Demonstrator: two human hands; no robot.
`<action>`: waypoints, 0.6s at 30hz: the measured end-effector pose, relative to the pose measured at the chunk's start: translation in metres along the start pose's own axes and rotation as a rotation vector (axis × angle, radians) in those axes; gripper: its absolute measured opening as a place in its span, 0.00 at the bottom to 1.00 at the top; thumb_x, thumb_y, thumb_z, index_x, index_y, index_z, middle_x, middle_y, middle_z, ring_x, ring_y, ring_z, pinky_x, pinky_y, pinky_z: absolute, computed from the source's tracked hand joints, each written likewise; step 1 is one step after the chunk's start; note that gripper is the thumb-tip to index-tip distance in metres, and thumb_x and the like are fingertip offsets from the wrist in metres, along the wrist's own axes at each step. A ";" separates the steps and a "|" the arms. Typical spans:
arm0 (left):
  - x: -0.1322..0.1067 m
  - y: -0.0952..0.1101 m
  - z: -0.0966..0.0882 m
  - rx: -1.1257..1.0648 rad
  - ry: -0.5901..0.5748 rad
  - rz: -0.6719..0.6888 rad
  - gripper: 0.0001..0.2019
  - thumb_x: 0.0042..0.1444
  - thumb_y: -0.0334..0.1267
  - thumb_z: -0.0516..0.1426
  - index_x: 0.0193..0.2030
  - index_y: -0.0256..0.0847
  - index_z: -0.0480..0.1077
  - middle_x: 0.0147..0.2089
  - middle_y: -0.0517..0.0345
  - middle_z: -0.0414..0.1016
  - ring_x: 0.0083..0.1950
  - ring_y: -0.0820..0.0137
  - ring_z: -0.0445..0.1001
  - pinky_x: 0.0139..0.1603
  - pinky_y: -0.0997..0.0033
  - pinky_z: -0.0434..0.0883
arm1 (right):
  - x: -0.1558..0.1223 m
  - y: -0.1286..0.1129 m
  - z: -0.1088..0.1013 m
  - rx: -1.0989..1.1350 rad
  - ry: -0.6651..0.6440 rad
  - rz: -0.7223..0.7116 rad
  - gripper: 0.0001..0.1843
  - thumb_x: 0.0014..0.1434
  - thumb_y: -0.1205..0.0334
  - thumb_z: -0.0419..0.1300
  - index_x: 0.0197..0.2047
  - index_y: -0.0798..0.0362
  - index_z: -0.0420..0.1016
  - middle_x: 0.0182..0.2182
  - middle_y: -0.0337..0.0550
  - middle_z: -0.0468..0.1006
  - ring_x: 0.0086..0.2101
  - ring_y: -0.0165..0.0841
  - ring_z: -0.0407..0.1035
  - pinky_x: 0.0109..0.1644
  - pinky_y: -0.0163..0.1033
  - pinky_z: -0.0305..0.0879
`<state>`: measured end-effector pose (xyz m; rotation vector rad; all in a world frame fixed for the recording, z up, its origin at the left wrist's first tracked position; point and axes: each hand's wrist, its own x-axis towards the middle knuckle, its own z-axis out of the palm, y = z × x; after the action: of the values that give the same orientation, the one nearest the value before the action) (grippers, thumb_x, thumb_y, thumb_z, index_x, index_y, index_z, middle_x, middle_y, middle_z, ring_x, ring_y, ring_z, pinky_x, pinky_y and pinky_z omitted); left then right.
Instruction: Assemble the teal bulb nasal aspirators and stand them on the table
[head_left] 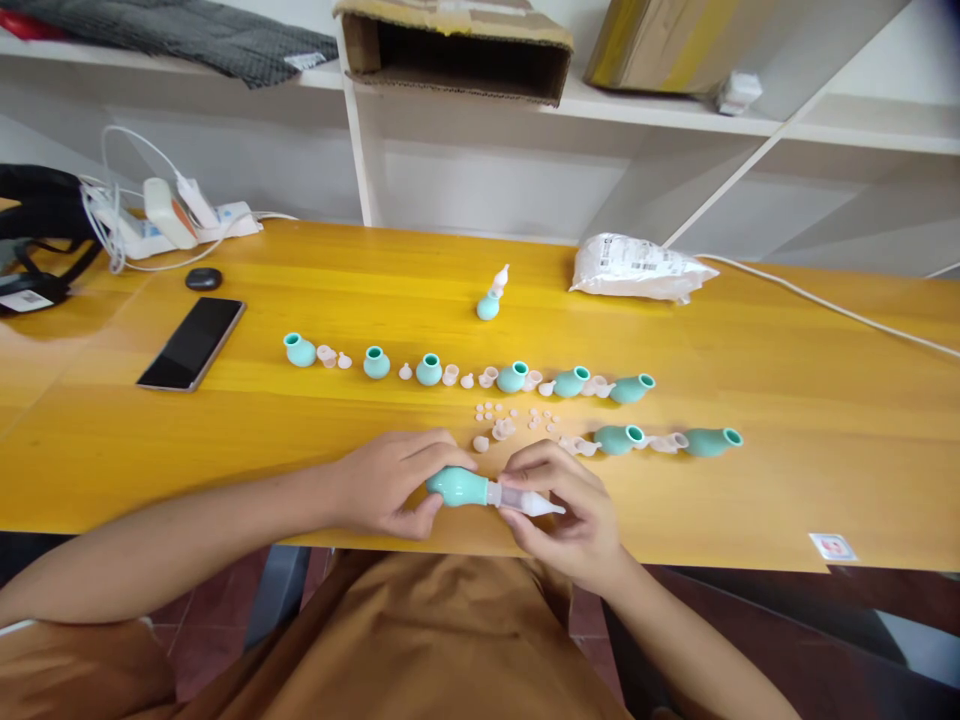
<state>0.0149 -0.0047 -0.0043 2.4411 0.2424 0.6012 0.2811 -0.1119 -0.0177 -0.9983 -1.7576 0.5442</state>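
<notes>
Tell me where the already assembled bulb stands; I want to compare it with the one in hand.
In the head view, the assembled bulb stands upright alone on the yellow table, beyond the row of teal bulbs and left of the white plastic bag.

A single head-worn camera looks forward and down from the seated person's eye level, close over the near edge of the yellow table [750, 500], facing the white shelving [465, 170] behind it.

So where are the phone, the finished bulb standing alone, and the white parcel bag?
phone [192, 343], head view, middle of its dark screen.
finished bulb [488, 306], head view, its teal belly.
white parcel bag [637, 267], head view, middle of the bag.
</notes>
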 end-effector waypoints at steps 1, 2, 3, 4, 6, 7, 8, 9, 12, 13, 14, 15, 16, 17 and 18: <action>0.000 -0.001 0.000 -0.007 0.002 0.008 0.21 0.67 0.36 0.54 0.66 0.41 0.67 0.53 0.46 0.80 0.48 0.59 0.80 0.51 0.62 0.78 | 0.000 0.001 0.000 -0.002 -0.001 0.000 0.15 0.65 0.66 0.73 0.54 0.45 0.83 0.43 0.46 0.82 0.39 0.38 0.80 0.40 0.44 0.80; -0.001 -0.002 0.001 -0.013 0.003 0.015 0.21 0.68 0.36 0.54 0.66 0.41 0.67 0.53 0.46 0.81 0.48 0.59 0.80 0.51 0.62 0.78 | -0.001 0.001 0.000 -0.005 -0.001 -0.001 0.15 0.66 0.66 0.73 0.55 0.45 0.83 0.43 0.46 0.82 0.39 0.38 0.79 0.40 0.44 0.80; -0.001 -0.003 0.001 -0.018 0.004 0.020 0.21 0.68 0.37 0.55 0.67 0.42 0.66 0.53 0.46 0.81 0.48 0.59 0.80 0.51 0.62 0.78 | -0.001 0.002 0.000 -0.009 0.000 -0.003 0.15 0.66 0.66 0.73 0.55 0.45 0.83 0.43 0.46 0.82 0.38 0.38 0.79 0.39 0.44 0.80; -0.001 -0.003 0.001 -0.024 0.009 0.023 0.21 0.70 0.37 0.54 0.68 0.42 0.66 0.54 0.46 0.81 0.49 0.59 0.80 0.51 0.63 0.78 | -0.002 0.002 0.000 -0.015 0.001 -0.003 0.16 0.66 0.66 0.72 0.56 0.45 0.83 0.43 0.47 0.82 0.38 0.38 0.79 0.38 0.43 0.79; -0.001 -0.003 -0.001 -0.039 0.028 0.035 0.19 0.73 0.40 0.54 0.68 0.43 0.65 0.53 0.46 0.81 0.49 0.60 0.80 0.51 0.64 0.78 | -0.002 0.003 0.000 -0.033 -0.003 -0.003 0.17 0.67 0.67 0.72 0.57 0.45 0.83 0.43 0.47 0.82 0.38 0.38 0.79 0.38 0.43 0.79; 0.000 -0.003 -0.002 -0.046 0.037 0.041 0.19 0.75 0.42 0.53 0.68 0.42 0.65 0.53 0.46 0.81 0.48 0.60 0.80 0.50 0.64 0.78 | -0.002 0.003 0.000 -0.043 -0.008 -0.006 0.17 0.67 0.68 0.72 0.58 0.45 0.83 0.44 0.47 0.82 0.38 0.38 0.79 0.39 0.43 0.80; 0.000 -0.002 -0.003 -0.051 0.042 0.042 0.18 0.77 0.44 0.52 0.68 0.42 0.65 0.52 0.47 0.81 0.48 0.61 0.80 0.50 0.64 0.77 | -0.002 0.003 0.000 -0.054 -0.012 -0.012 0.18 0.68 0.68 0.72 0.59 0.45 0.83 0.44 0.47 0.82 0.39 0.38 0.79 0.39 0.43 0.80; 0.001 -0.002 -0.005 -0.058 0.045 0.035 0.18 0.79 0.46 0.51 0.68 0.42 0.66 0.51 0.47 0.80 0.47 0.61 0.79 0.49 0.65 0.77 | -0.002 0.002 0.000 -0.065 -0.017 -0.023 0.19 0.68 0.69 0.71 0.60 0.45 0.83 0.44 0.47 0.82 0.39 0.38 0.79 0.39 0.43 0.80; 0.001 -0.002 -0.007 -0.081 0.031 -0.010 0.21 0.82 0.52 0.48 0.68 0.41 0.67 0.50 0.47 0.80 0.47 0.61 0.79 0.50 0.64 0.77 | -0.001 0.002 0.002 -0.105 -0.015 -0.068 0.21 0.69 0.70 0.71 0.62 0.45 0.83 0.44 0.47 0.82 0.39 0.37 0.80 0.39 0.41 0.81; 0.001 -0.002 -0.008 -0.090 0.028 -0.020 0.21 0.82 0.53 0.47 0.68 0.41 0.67 0.50 0.47 0.80 0.48 0.61 0.79 0.51 0.64 0.76 | -0.001 0.001 0.002 -0.121 -0.010 -0.080 0.22 0.69 0.71 0.71 0.63 0.46 0.83 0.43 0.47 0.82 0.39 0.37 0.80 0.39 0.41 0.81; 0.001 -0.002 -0.008 -0.097 0.026 -0.026 0.22 0.82 0.53 0.47 0.68 0.41 0.68 0.51 0.47 0.80 0.48 0.62 0.79 0.51 0.64 0.76 | -0.001 0.001 0.003 -0.136 -0.003 -0.092 0.22 0.69 0.71 0.71 0.64 0.46 0.82 0.43 0.46 0.82 0.39 0.37 0.80 0.38 0.40 0.81; 0.001 -0.003 -0.009 -0.102 0.026 -0.026 0.22 0.82 0.54 0.47 0.68 0.41 0.68 0.51 0.47 0.80 0.48 0.62 0.79 0.51 0.64 0.76 | -0.001 0.001 0.003 -0.153 0.004 -0.102 0.23 0.69 0.72 0.71 0.64 0.46 0.82 0.42 0.46 0.82 0.38 0.36 0.80 0.38 0.40 0.81; 0.001 -0.003 -0.009 -0.106 0.026 -0.024 0.22 0.82 0.54 0.47 0.68 0.41 0.68 0.51 0.47 0.79 0.48 0.62 0.78 0.51 0.65 0.76 | 0.000 0.001 0.004 -0.170 0.010 -0.111 0.24 0.69 0.72 0.71 0.65 0.46 0.82 0.41 0.45 0.81 0.37 0.35 0.79 0.37 0.39 0.80; 0.002 -0.004 -0.009 -0.108 0.025 -0.021 0.23 0.82 0.54 0.47 0.68 0.41 0.68 0.51 0.47 0.79 0.48 0.63 0.78 0.51 0.66 0.76 | 0.000 0.001 0.004 -0.186 0.014 -0.121 0.24 0.69 0.73 0.70 0.65 0.46 0.81 0.40 0.45 0.81 0.36 0.35 0.79 0.36 0.39 0.80; 0.002 -0.004 -0.009 -0.110 0.023 -0.019 0.23 0.82 0.55 0.48 0.68 0.41 0.69 0.50 0.48 0.79 0.47 0.63 0.78 0.50 0.66 0.75 | 0.000 0.001 0.004 -0.200 0.016 -0.131 0.25 0.70 0.73 0.70 0.66 0.46 0.81 0.40 0.44 0.80 0.35 0.34 0.78 0.35 0.38 0.80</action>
<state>0.0121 0.0042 0.0007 2.3248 0.2354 0.6182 0.2779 -0.1109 -0.0204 -1.0115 -1.8749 0.2811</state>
